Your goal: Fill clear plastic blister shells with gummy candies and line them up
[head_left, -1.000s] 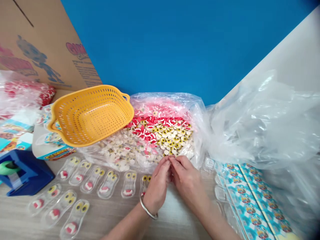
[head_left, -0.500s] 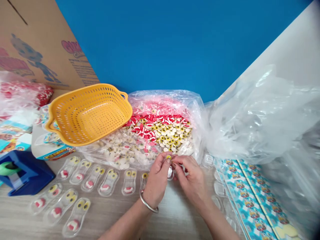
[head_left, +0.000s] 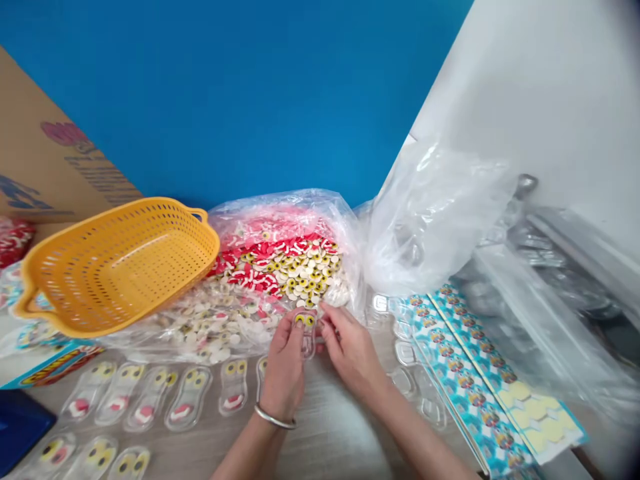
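Observation:
My left hand [head_left: 285, 363], with a metal bangle at the wrist, grips a small clear plastic tray [head_left: 308, 347] by its left side. Two yellow eye gummies [head_left: 305, 321] sit side by side at the tray's top end. Close against the tray's right edge, my right hand [head_left: 350, 347] has its thumb and fingers bent together; whatever they hold is hidden. Just beyond both hands lies an open clear bag [head_left: 345, 220] of loose gummies: yellow-and-white eyes [head_left: 305, 273] and red-and-white teeth [head_left: 250, 277].
Filled clear trays [head_left: 187, 399] stand in rows at left. A yellow basket [head_left: 125, 267] rests on the bag's left part. At right are empty clear trays [head_left: 406, 353], printed card strips [head_left: 465, 373] and crumpled plastic [head_left: 425, 227]. A blue dispenser [head_left: 23, 427] sits at lower left.
The view has swung right, so everything appears further left. My left hand's tray now shows two eye gummies at its top; my right fingers have drawn back slightly to its right edge.

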Demonstrator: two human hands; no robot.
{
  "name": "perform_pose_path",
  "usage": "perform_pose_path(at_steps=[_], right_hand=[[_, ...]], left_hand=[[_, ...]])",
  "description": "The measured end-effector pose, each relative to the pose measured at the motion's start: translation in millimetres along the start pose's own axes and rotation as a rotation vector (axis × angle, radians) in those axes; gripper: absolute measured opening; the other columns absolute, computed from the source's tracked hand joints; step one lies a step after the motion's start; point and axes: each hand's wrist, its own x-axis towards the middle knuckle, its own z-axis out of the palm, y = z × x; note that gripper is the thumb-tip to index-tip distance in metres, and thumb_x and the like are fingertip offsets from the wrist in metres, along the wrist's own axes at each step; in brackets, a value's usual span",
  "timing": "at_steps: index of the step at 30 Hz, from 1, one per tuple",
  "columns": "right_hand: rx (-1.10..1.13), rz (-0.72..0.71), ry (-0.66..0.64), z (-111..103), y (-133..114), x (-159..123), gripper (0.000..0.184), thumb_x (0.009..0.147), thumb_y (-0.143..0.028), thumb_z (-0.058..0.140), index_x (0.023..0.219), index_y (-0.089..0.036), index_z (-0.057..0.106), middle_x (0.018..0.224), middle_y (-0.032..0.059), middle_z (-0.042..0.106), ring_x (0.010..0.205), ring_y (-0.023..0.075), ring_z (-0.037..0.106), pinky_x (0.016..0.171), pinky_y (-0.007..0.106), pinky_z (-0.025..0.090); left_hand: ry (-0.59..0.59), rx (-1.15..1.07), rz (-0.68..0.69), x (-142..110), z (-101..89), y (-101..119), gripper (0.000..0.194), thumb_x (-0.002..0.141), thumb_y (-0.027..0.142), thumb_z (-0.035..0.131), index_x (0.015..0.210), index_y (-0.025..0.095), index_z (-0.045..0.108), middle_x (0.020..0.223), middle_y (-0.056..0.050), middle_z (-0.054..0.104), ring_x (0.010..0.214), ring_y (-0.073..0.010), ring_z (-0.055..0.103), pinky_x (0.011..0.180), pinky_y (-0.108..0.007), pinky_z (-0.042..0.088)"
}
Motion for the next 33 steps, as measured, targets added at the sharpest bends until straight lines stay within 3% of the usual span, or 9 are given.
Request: perform_pose_path(at_steps=[6, 12, 15, 19, 23, 26, 28, 30, 33], right_hand=[[-0.121, 0.073, 0.111, -7.1, 25.7, 62.0, 0.028, 0.094, -0.012, 0.049, 0.115, -0.016, 0.067, 0.104, 0.0106, 0.067, 0.096, 0.0219, 0.065, 0.087, 0.033, 0.05], [-0.14, 0.015, 0.177, 3.7, 31.0, 128.3, 0.026, 0.093, -0.012, 0.05, 0.108, -0.018, 0.071, 0.101, 0.0079, 0.068, 0.096, 0.0194, 0.064, 0.088, 0.028, 0.047], [-0.16, -0.008, 0.14, 14.4, 33.2, 146.8, 0.031, 0.09, -0.009, 0.051, 0.111, -0.02, 0.072, 0.107, 0.008, 0.067, 0.096, 0.0198, 0.063, 0.088, 0.029, 0.047], [-0.024, 0.056, 0.147, 18.4, 41.9, 156.4, 0.024, 0.085, -0.01, 0.054, 0.096, -0.018, 0.074, 0.098, 0.0072, 0.069, 0.088, 0.0197, 0.064, 0.084, 0.031, 0.049], [0.092, 0.093, 0.179, 5.1, 35.3, 129.6, 0.023, 0.088, -0.018, 0.052, 0.097, -0.018, 0.072, 0.095, 0.0064, 0.071, 0.084, 0.0194, 0.066, 0.079, 0.031, 0.052], [0.398, 0.174, 0.097, -8.2, 11.9, 77.6, 0.021, 0.087, -0.026, 0.056, 0.104, -0.019, 0.067, 0.082, 0.002, 0.071, 0.067, 0.0176, 0.065, 0.062, 0.029, 0.053], [0.515, 0.195, 0.014, -13.7, -5.1, 36.6, 0.016, 0.088, -0.025, 0.058, 0.101, -0.022, 0.066, 0.084, 0.0007, 0.071, 0.069, 0.017, 0.066, 0.062, 0.028, 0.053], [0.453, 0.194, 0.032, -14.2, -16.7, -0.3, 0.009, 0.089, -0.023, 0.058, 0.09, -0.022, 0.066, 0.081, 0.0005, 0.071, 0.071, 0.0164, 0.066, 0.064, 0.027, 0.053], [0.222, 0.156, 0.15, -8.7, -18.9, -38.4, 0.014, 0.094, -0.02, 0.053, 0.09, -0.022, 0.066, 0.083, 0.0022, 0.069, 0.074, 0.0163, 0.065, 0.068, 0.027, 0.052]], left_hand=[[0.021, -0.061, 0.031, 9.0, 2.4, 12.1, 0.037, 0.085, 0.037, 0.069, 0.117, 0.021, 0.058, 0.129, -0.009, 0.063, 0.09, -0.0202, 0.073, 0.067, -0.029, 0.055], [0.053, -0.103, -0.019, 14.1, 5.2, 11.5, 0.039, 0.083, 0.036, 0.071, 0.117, 0.021, 0.058, 0.121, -0.01, 0.066, 0.089, -0.0221, 0.074, 0.067, -0.03, 0.056], [0.065, -0.1, -0.031, 15.5, 4.5, 8.6, 0.04, 0.081, 0.037, 0.073, 0.115, 0.021, 0.059, 0.121, -0.01, 0.066, 0.089, -0.0226, 0.074, 0.066, -0.03, 0.055], [0.049, -0.119, -0.03, 15.9, 1.7, 6.1, 0.042, 0.079, 0.039, 0.075, 0.114, 0.021, 0.061, 0.121, -0.009, 0.067, 0.089, -0.0229, 0.074, 0.066, -0.031, 0.055], [0.014, -0.177, -0.029, 11.9, 3.2, 11.5, 0.04, 0.081, 0.037, 0.073, 0.116, 0.021, 0.061, 0.123, -0.01, 0.067, 0.094, -0.0245, 0.073, 0.073, -0.034, 0.056], [-0.071, -0.262, -0.013, 6.0, 9.3, 15.1, 0.041, 0.085, 0.034, 0.069, 0.123, 0.022, 0.059, 0.128, -0.011, 0.066, 0.105, -0.0259, 0.07, 0.084, -0.038, 0.055], [-0.113, -0.284, -0.01, 0.4, 15.7, 13.5, 0.044, 0.086, 0.032, 0.068, 0.128, 0.022, 0.058, 0.126, -0.011, 0.068, 0.109, -0.0247, 0.069, 0.091, -0.038, 0.054], [-0.131, -0.271, -0.034, -6.9, 24.0, 8.0, 0.046, 0.087, 0.03, 0.066, 0.131, 0.023, 0.056, 0.126, -0.01, 0.068, 0.11, -0.0231, 0.069, 0.095, -0.036, 0.052], [-0.128, -0.214, -0.086, -19.9, 37.7, -5.5, 0.047, 0.086, 0.03, 0.067, 0.131, 0.025, 0.057, 0.128, -0.008, 0.068, 0.11, -0.0227, 0.069, 0.097, -0.036, 0.052]])
